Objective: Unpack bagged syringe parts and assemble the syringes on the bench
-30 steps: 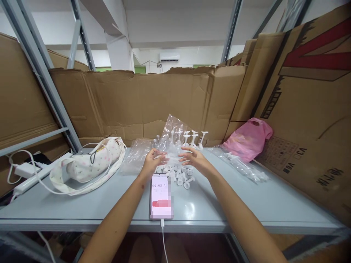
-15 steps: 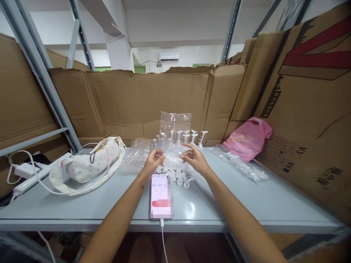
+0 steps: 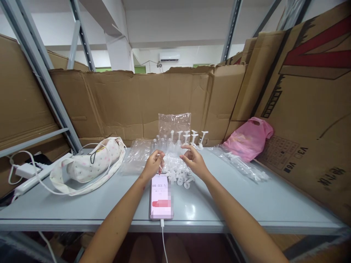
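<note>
My left hand [image 3: 155,163] is over the far end of a phone [image 3: 159,199], fingers curled together. What it pinches, if anything, is too small to make out. Facing it, my right hand [image 3: 193,160] holds thumb and forefinger apart; no object shows clearly between them. Clear plastic bottles [image 3: 175,161] lie between and behind the hands, their outlines blurring together. Just below are several loose white caps or collars [image 3: 180,180]. White pump heads [image 3: 186,136] stand upright behind my right hand, beside a row of clear bottles [image 3: 162,142].
Clear plastic bags [image 3: 138,155] lie left of the bottles. A patterned cloth bag [image 3: 90,164] and a power strip [image 3: 41,175] are farther left. At right lie a pink bag [image 3: 248,138] and a clear bag of white parts [image 3: 246,168]. Cardboard [image 3: 150,102] walls the back.
My left hand has shifted slightly, its fingers now more curled and pointing down towards the white pieces. My right hand has moved only a little left.
</note>
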`<state>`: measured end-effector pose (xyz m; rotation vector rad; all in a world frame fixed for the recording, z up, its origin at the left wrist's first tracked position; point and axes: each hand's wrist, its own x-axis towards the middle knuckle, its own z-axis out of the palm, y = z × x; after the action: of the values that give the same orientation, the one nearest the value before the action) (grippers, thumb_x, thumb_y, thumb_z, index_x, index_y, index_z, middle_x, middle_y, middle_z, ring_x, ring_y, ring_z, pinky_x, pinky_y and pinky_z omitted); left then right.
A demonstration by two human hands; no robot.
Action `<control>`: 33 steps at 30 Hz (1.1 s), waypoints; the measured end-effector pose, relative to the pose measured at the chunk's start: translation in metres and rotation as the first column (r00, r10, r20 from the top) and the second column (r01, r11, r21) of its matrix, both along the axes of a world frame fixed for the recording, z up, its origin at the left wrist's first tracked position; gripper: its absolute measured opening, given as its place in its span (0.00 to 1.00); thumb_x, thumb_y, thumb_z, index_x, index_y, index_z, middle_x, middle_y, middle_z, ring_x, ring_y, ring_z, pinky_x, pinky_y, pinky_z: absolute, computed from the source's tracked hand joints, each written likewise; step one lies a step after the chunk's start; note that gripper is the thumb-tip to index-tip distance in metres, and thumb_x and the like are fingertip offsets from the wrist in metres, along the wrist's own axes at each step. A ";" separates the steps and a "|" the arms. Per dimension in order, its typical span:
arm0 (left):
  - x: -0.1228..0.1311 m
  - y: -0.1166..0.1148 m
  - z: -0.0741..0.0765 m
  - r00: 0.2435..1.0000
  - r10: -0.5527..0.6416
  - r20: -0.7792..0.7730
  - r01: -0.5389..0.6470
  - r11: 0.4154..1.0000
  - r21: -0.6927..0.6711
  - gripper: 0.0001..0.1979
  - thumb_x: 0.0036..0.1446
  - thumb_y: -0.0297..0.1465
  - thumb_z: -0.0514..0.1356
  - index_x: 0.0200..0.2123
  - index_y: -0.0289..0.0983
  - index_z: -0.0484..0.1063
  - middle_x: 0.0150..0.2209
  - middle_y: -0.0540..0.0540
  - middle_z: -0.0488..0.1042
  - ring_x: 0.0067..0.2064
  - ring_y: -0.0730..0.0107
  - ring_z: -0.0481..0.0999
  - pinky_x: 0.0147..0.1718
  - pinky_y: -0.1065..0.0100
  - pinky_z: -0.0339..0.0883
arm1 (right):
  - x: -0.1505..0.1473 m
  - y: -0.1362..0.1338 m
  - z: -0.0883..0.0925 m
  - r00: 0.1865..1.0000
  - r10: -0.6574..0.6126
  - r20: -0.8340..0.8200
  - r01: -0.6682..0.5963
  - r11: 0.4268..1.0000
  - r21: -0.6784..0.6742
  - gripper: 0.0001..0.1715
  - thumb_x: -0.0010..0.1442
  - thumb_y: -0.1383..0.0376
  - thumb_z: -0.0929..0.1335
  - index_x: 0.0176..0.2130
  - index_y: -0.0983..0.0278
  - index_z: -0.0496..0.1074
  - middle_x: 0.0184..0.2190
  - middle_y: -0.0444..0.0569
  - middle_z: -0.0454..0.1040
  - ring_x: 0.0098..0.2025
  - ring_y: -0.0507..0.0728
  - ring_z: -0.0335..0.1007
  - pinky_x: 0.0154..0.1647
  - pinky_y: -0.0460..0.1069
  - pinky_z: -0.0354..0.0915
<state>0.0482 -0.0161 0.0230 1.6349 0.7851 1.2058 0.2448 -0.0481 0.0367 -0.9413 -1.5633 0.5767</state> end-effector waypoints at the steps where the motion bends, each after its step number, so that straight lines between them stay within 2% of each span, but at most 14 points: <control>1: 0.000 0.000 0.000 1.000 -0.011 -0.013 0.011 1.000 -0.005 0.20 0.54 0.49 0.52 0.36 0.38 0.61 0.17 0.57 0.64 0.12 0.81 0.59 0.10 0.78 0.53 | -0.001 0.000 0.000 1.000 -0.003 0.004 0.003 1.000 -0.004 0.22 0.53 0.53 0.68 0.44 0.62 0.65 0.19 0.37 0.58 0.21 0.49 0.55 0.23 0.46 0.56; 2: 0.000 0.000 0.000 1.000 -0.016 -0.023 0.016 1.000 -0.006 0.21 0.54 0.50 0.52 0.37 0.38 0.61 0.16 0.57 0.64 0.11 0.80 0.59 0.10 0.78 0.51 | -0.001 0.000 0.000 1.000 0.011 0.005 -0.011 1.000 -0.015 0.21 0.53 0.53 0.68 0.42 0.63 0.65 0.18 0.37 0.57 0.20 0.49 0.53 0.22 0.46 0.54; 4: 0.000 -0.001 0.002 1.000 0.009 -0.001 -0.009 1.000 0.006 0.22 0.53 0.51 0.52 0.38 0.37 0.61 0.18 0.55 0.67 0.12 0.79 0.63 0.12 0.77 0.55 | 0.000 -0.001 0.001 0.998 0.065 0.003 -0.064 0.997 -0.052 0.20 0.52 0.53 0.68 0.40 0.63 0.66 0.18 0.37 0.57 0.20 0.48 0.52 0.21 0.45 0.52; 7: -0.002 -0.002 0.008 0.988 0.077 0.133 -0.081 0.996 0.025 0.25 0.52 0.52 0.53 0.43 0.37 0.60 0.28 0.49 0.72 0.20 0.74 0.73 0.18 0.73 0.64 | 0.004 -0.003 0.005 0.982 0.187 0.037 -0.180 0.974 -0.135 0.21 0.49 0.53 0.70 0.39 0.63 0.66 0.18 0.36 0.58 0.19 0.47 0.52 0.20 0.45 0.51; 9: -0.005 -0.003 0.013 0.962 0.118 0.245 -0.128 0.991 0.026 0.25 0.52 0.50 0.54 0.45 0.37 0.58 0.32 0.47 0.73 0.23 0.72 0.74 0.20 0.71 0.67 | 0.006 -0.006 0.008 0.945 0.314 0.095 -0.286 0.930 -0.231 0.21 0.48 0.54 0.71 0.39 0.63 0.67 0.18 0.37 0.60 0.20 0.48 0.55 0.21 0.44 0.53; 11: -0.009 -0.004 0.018 0.930 0.153 0.334 -0.169 0.985 0.018 0.24 0.53 0.47 0.56 0.46 0.37 0.58 0.30 0.49 0.72 0.21 0.74 0.72 0.19 0.72 0.65 | 0.008 -0.008 0.010 0.888 0.440 0.135 -0.374 0.861 -0.345 0.22 0.48 0.54 0.71 0.40 0.63 0.67 0.19 0.39 0.64 0.21 0.49 0.59 0.21 0.45 0.55; 13: -0.013 -0.005 0.022 0.915 0.137 0.378 -0.147 0.989 -0.001 0.22 0.53 0.43 0.58 0.46 0.37 0.60 0.28 0.50 0.72 0.19 0.76 0.70 0.18 0.73 0.63 | 0.008 -0.009 0.011 0.868 0.482 0.121 -0.404 0.825 -0.395 0.24 0.48 0.54 0.71 0.42 0.63 0.67 0.22 0.40 0.66 0.21 0.49 0.61 0.22 0.45 0.55; 16: -0.016 -0.007 0.024 0.938 0.000 0.347 0.019 0.999 -0.051 0.23 0.52 0.41 0.59 0.49 0.36 0.62 0.28 0.49 0.73 0.18 0.78 0.69 0.17 0.74 0.60 | 0.007 -0.008 0.011 0.924 0.381 -0.013 -0.367 0.880 -0.303 0.25 0.52 0.49 0.67 0.43 0.63 0.66 0.24 0.42 0.68 0.19 0.48 0.60 0.20 0.45 0.53; 20: -0.011 -0.013 0.021 0.960 -0.193 0.204 0.224 0.965 -0.139 0.31 0.51 0.39 0.61 0.56 0.36 0.59 0.36 0.43 0.76 0.17 0.79 0.68 0.17 0.73 0.60 | 0.008 -0.005 0.012 0.947 0.228 -0.228 -0.273 0.943 -0.191 0.27 0.54 0.43 0.62 0.40 0.63 0.67 0.20 0.41 0.66 0.18 0.48 0.58 0.18 0.45 0.49; 24: -0.004 -0.017 0.018 0.968 -0.215 0.130 0.236 0.957 -0.170 0.36 0.50 0.39 0.62 0.60 0.38 0.54 0.41 0.39 0.75 0.17 0.80 0.68 0.18 0.72 0.62 | 0.008 -0.004 0.013 0.958 0.123 -0.258 -0.185 0.955 -0.231 0.25 0.53 0.44 0.63 0.35 0.63 0.69 0.19 0.42 0.66 0.18 0.48 0.58 0.18 0.45 0.49; 27: -0.005 -0.016 0.017 0.966 -0.213 0.147 0.239 0.953 -0.185 0.36 0.50 0.41 0.62 0.60 0.41 0.53 0.44 0.39 0.74 0.21 0.75 0.73 0.20 0.72 0.64 | 0.006 -0.004 0.013 0.971 0.084 -0.225 -0.140 0.960 -0.244 0.22 0.49 0.47 0.67 0.32 0.63 0.69 0.18 0.41 0.65 0.18 0.48 0.56 0.18 0.45 0.52; 30: -0.007 -0.012 0.017 0.956 -0.254 0.147 0.286 0.920 -0.267 0.31 0.53 0.46 0.57 0.57 0.39 0.60 0.43 0.38 0.75 0.28 0.69 0.77 0.23 0.71 0.66 | 0.005 -0.004 0.011 0.975 0.137 -0.174 -0.181 0.947 -0.267 0.20 0.48 0.49 0.69 0.31 0.63 0.69 0.18 0.40 0.66 0.18 0.47 0.56 0.19 0.45 0.54; 33: -0.006 -0.009 0.016 0.967 -0.229 0.113 0.253 0.911 -0.326 0.29 0.53 0.49 0.55 0.51 0.35 0.68 0.40 0.37 0.76 0.28 0.68 0.77 0.24 0.70 0.68 | 0.005 0.000 0.008 0.976 0.167 -0.138 -0.199 0.943 -0.268 0.20 0.47 0.50 0.70 0.31 0.63 0.69 0.17 0.40 0.65 0.18 0.48 0.58 0.19 0.45 0.55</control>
<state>0.0424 -0.0254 0.0393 1.3515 0.6783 0.8929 0.2494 -0.0483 0.0447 -0.9600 -1.4992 0.9888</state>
